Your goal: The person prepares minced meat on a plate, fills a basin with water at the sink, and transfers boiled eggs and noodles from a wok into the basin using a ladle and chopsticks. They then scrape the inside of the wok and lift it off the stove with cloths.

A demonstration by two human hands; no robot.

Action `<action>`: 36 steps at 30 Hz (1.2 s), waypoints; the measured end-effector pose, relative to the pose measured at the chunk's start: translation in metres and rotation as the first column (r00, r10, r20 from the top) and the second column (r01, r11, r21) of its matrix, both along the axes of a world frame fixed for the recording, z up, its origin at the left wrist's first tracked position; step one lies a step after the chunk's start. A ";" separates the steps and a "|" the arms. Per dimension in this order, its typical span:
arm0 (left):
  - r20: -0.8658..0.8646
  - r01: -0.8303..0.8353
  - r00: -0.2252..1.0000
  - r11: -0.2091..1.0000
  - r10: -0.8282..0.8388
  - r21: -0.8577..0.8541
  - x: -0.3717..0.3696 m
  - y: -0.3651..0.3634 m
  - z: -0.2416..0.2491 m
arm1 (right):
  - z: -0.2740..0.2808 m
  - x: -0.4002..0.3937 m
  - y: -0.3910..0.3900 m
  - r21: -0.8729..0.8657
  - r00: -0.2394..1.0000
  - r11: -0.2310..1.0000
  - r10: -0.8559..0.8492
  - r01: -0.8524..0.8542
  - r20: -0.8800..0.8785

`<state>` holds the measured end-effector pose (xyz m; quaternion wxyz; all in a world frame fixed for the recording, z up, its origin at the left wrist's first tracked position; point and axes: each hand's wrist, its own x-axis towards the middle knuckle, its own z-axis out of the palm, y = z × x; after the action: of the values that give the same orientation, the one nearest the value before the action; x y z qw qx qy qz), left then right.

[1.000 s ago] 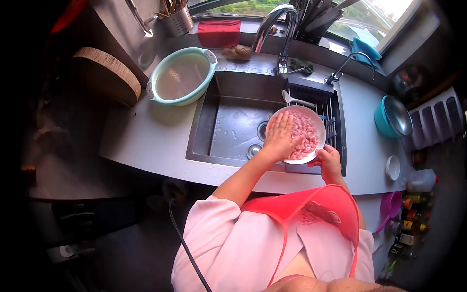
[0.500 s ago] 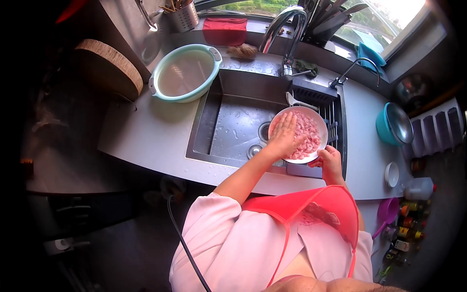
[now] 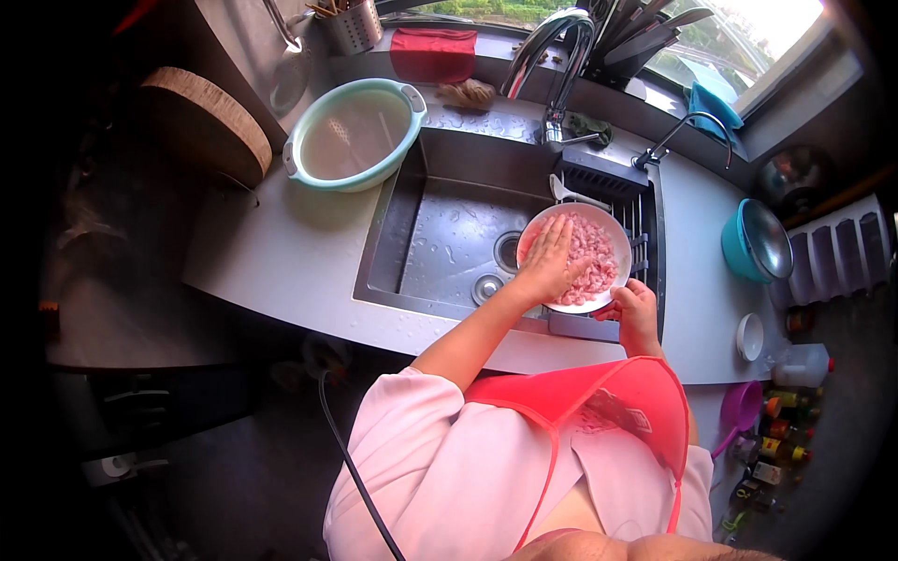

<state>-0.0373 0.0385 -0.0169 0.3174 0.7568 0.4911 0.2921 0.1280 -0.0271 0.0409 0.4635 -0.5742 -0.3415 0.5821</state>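
Holding the white bowl (image 3: 613, 238) over the sink (image 3: 449, 234) by its rim with your right hand (image 3: 636, 313), you press your flat, spread left hand (image 3: 547, 262) on the meat (image 3: 597, 262), apparently mid-drain.

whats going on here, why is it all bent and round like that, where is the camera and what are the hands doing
There is no machine here: a person is working with two bare hands. The single picture comes from a camera worn on the person's head, looking forward and down, and its wide lens bends the edges.

The left hand lies flat on pink cut meat in a white bowl, and the right hand has a grip on the bowl's near rim. The bowl is tilted over a steel sink, beside a dark rack.

On the grey counter stands a pale green basin holding cloudy water. A tall tap rises behind the sink. To the right are a teal bowl and a small white cup.
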 end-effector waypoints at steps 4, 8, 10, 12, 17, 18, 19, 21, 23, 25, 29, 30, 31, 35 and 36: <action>-0.004 0.003 1.000 1.000 -0.003 0.014 0.001 0.003 -0.004 | 0.000 0.000 0.001 0.005 1.000 1.000 0.003 -0.003 0.002; 0.002 0.000 1.000 1.000 0.000 0.004 0.002 0.002 -0.006 | 0.001 -0.001 0.001 0.009 1.000 1.000 -0.002 0.002 0.013; 0.007 0.001 1.000 1.000 -0.001 0.002 0.003 0.002 -0.007 | 0.002 -0.001 0.001 0.008 1.000 1.000 -0.004 0.004 0.020; 0.013 0.001 1.000 1.000 -0.001 0.002 0.003 0.003 -0.008 | 0.002 -0.001 0.002 0.008 1.000 1.000 -0.006 0.006 0.026; 0.088 -0.028 0.996 0.999 0.026 0.022 0.004 0.002 -0.012 | 0.008 -0.003 0.002 0.016 0.999 1.000 0.002 -0.002 0.044; 0.089 -0.029 0.996 0.999 0.027 0.021 0.004 0.002 -0.011 | 0.008 -0.004 0.003 0.015 0.999 1.000 0.002 -0.003 0.046; 0.096 -0.033 0.995 0.999 0.031 0.027 0.003 0.002 -0.011 | 0.009 -0.004 0.003 0.012 0.998 1.000 0.000 0.000 0.056; 0.104 -0.039 0.994 0.999 0.036 0.032 0.002 0.002 -0.011 | 0.010 -0.005 0.003 0.009 0.998 1.000 -0.001 0.001 0.067; 0.118 -0.044 0.992 0.998 0.037 0.052 0.002 0.002 -0.012 | 0.012 -0.005 0.003 0.009 0.997 1.000 0.002 -0.002 0.074; 0.128 -0.048 0.991 0.998 0.041 0.052 0.002 0.002 -0.011 | 0.014 -0.006 0.004 0.009 0.997 1.000 0.003 -0.004 0.081; 0.154 -0.062 0.987 0.996 0.052 0.059 0.003 0.003 -0.014 | 0.018 -0.009 0.004 0.013 0.995 1.000 0.004 -0.006 0.100; 0.155 -0.063 0.986 0.996 0.053 0.059 0.003 0.003 -0.014 | 0.018 -0.009 0.005 0.012 0.995 1.000 0.005 -0.006 0.102; 0.160 -0.065 0.986 0.996 0.054 0.066 0.003 0.003 -0.015 | 0.019 -0.010 0.005 0.019 0.994 1.000 0.006 -0.008 0.105; 0.174 -0.073 0.983 0.995 0.060 0.070 0.002 0.002 -0.010 | 0.023 -0.012 0.006 0.028 0.993 1.000 0.004 -0.008 0.122; 0.175 -0.073 0.983 0.995 0.060 0.070 0.002 0.002 -0.011 | 0.023 -0.012 0.006 0.028 0.992 1.000 0.004 -0.008 0.123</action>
<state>-0.0355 0.0406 -0.0280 0.3197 0.7233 0.4755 0.3854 0.1159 -0.0208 0.0636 0.4481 -0.6012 -0.3793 0.5421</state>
